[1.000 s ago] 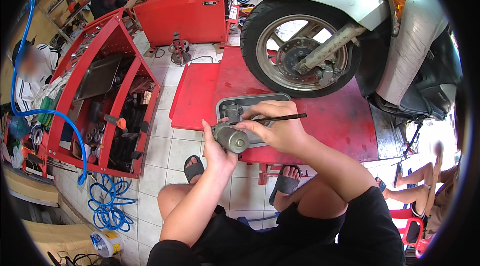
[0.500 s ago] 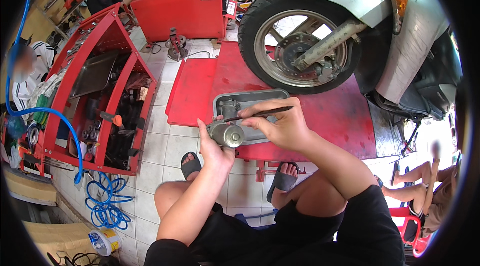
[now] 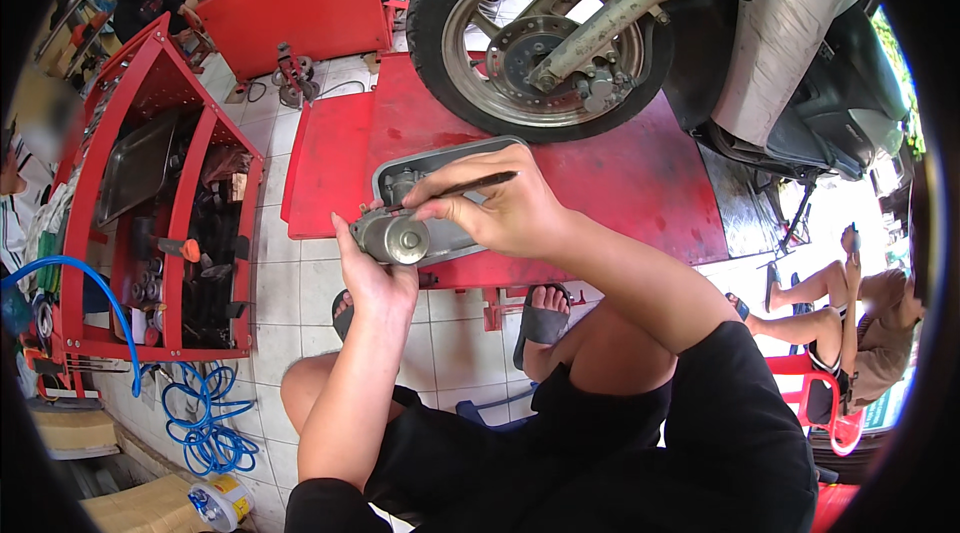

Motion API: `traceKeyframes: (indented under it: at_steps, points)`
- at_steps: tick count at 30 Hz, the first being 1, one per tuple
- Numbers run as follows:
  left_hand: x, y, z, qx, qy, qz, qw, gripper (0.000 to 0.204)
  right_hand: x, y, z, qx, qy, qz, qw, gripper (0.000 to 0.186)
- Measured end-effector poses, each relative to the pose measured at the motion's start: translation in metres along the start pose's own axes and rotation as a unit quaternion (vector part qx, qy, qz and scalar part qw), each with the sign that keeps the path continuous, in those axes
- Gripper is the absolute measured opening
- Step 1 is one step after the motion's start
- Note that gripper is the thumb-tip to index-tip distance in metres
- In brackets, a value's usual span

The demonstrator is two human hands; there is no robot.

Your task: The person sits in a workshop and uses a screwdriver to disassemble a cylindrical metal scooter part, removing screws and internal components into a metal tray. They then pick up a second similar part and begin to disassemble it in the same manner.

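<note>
In the head view, my left grip (image 3: 374, 278) is closed round a metal cylinder (image 3: 400, 239), thumb along its left side and fingers curled underneath, so that its rounded end cap faces back toward me. My right grip (image 3: 500, 215) pinches a thin dark tool (image 3: 488, 181) between thumb and fingers, pen-fashion, its rear end slanting up to the right across the hand.

I judge the step in hand to be fine work with the tool along the far upper side of the cylinder. The tip reaches in there, though my fingers hide whether it actually touches. As I see it, the next move calls for a steady left grip and small, controlled strokes from the right, perhaps with a slight turn of the cylinder to bring another face under the tip.

The cylinder lies directly in my left grip and just beyond the fingertips of my right, to their lower left. It is held over the near left corner of a grey tray (image 3: 450, 150), close to the near edge of the red platform (image 3: 625, 203). Another metal part (image 3: 402, 184) lies inside the tray, toward its left end.
</note>
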State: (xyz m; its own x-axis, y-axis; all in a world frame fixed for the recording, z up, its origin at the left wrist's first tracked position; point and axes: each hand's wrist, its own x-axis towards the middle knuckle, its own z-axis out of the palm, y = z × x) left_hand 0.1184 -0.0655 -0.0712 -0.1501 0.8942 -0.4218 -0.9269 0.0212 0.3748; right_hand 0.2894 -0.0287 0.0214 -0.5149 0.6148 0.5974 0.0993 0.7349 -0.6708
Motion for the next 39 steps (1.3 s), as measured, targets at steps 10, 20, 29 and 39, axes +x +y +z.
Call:
traceKeyframes:
  at_steps: [10, 20, 29, 39]
  points:
    - [0.004, 0.011, 0.001, -0.004, 0.011, 0.012, 1.0, 0.055, -0.001, 0.004, 0.017, 0.051, 0.053, 0.122, 0.99, 0.009]
    - [0.009, 0.038, 0.009, -0.096, 0.058, -0.035, 0.993, 0.057, -0.024, 0.106, -0.045, -0.255, -0.051, 0.261, 0.929, 0.023]
    - [-0.007, 0.049, 0.016, -0.121, 0.017, -0.034, 0.992, 0.057, -0.078, 0.169, -0.024, -0.419, -0.303, 0.358, 0.777, 0.036]
    - [-0.009, 0.051, 0.012, -0.137, -0.052, -0.033, 0.989, 0.041, -0.1, 0.188, -0.02, -0.445, -0.275, 0.356, 0.774, 0.026]
